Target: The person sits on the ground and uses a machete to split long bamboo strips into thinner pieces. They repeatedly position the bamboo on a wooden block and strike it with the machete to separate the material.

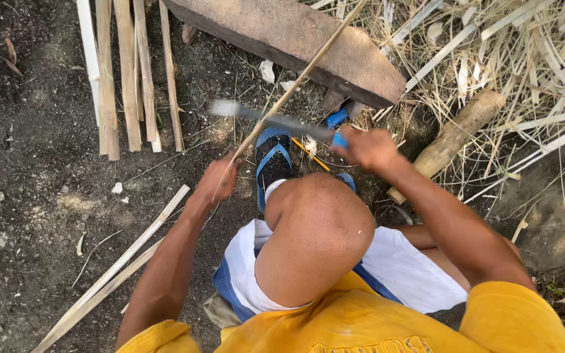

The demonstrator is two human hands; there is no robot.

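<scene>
Left hand (pixel 217 180) is closed round a thin pale bamboo strip (pixel 295 82); right hand (pixel 367 149) grips a blue-handled long knife (pixel 276 119) across it. Looks like mid-shave, so a steady pull along the strip is probably next.

Matt metal blade (pixel 276 119) (dry bamboo strip (pixel 295 84))
</scene>
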